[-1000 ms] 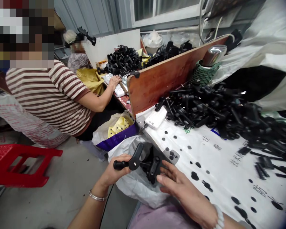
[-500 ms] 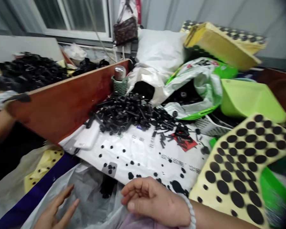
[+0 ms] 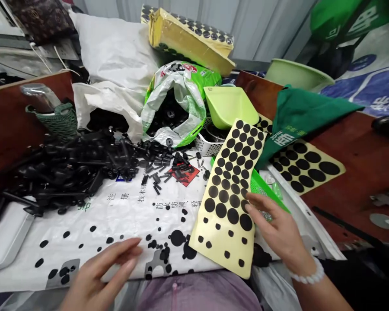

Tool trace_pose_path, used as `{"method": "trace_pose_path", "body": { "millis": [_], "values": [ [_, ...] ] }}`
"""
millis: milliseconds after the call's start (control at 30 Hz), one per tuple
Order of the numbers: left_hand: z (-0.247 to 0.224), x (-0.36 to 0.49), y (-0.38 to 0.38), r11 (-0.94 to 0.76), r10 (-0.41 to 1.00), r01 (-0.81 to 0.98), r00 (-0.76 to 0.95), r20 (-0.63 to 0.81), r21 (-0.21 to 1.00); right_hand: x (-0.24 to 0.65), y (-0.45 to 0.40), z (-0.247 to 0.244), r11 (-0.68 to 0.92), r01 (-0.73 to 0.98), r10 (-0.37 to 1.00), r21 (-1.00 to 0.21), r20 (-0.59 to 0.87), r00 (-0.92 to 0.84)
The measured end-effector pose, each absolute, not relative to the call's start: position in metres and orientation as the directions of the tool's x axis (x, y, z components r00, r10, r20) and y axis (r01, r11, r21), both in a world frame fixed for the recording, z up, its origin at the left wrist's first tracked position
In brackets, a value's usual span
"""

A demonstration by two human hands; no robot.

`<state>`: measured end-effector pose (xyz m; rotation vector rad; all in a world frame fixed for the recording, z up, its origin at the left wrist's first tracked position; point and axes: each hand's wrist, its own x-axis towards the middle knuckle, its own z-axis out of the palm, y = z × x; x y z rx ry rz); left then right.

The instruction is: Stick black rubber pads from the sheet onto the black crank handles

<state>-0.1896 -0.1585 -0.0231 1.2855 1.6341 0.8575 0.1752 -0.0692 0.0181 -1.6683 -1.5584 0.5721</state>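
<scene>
A pale yellow sheet of round black stickers [image 3: 225,218] lies on the white printed sacking [image 3: 123,220], several of its lower spots bare of large dots. At the sheet's right edge is my right hand [image 3: 283,231], wearing a pale bead bracelet; its fingers are loosely bent and their tips overlap the edge, with no clear grip visible. My left hand [image 3: 105,270] hovers over the front of the sacking, thumb and forefinger apart, holding nothing. To its upper left spreads a heap of black plastic parts with stems [image 3: 74,170]. Loose black dots are scattered between the hands.
Behind the heap stand a white sack [image 3: 112,106] and a green-and-white bag [image 3: 194,114] of black parts. A light green scoop [image 3: 231,106] rests over a white basket [image 3: 207,144]. Green cloth [image 3: 311,114] hangs over the right wooden board [image 3: 369,172]. A white box-like object [image 3: 9,237] lies at left.
The view has swung to the right. My right hand has moved from above the grey plastic bag to the sticker sheet's right edge. My left hand is now over the sacking, still open.
</scene>
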Motion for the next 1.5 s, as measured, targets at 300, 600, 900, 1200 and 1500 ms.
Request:
{"method": "trace_pose_path", "body": {
  "millis": [300, 600, 900, 1200, 1500],
  "values": [
    [0.006, -0.045, -0.024, 0.436, 0.871, -0.093, 0.292, -0.394, 0.895, 0.16, -0.062, 0.008, 0.352, 0.712, 0.914, -0.608, 0.388, -0.121],
    [0.006, -0.021, -0.035, 0.514, 0.826, -0.232, 0.392, -0.404, 0.826, 0.141, -0.054, 0.01, 0.444, 0.736, 0.885, -0.512, 0.38, -0.27],
    [0.001, -0.023, -0.049, 0.363, 0.897, -0.093, 0.306, -0.32, 0.927, 0.135, -0.056, -0.002, 0.485, 0.707, 0.865, -0.514, 0.403, -0.3],
    [-0.004, -0.022, -0.047, 0.315, 0.918, 0.003, 0.253, -0.305, 0.949, 0.138, -0.054, -0.004, 0.582, 0.703, 0.798, -0.409, 0.455, -0.396],
    [-0.004, -0.019, -0.049, 0.482, 0.862, -0.137, 0.252, -0.441, 0.865, 0.131, -0.067, -0.004, 0.687, 0.676, 0.68, -0.265, 0.561, -0.471]
  ]
}}
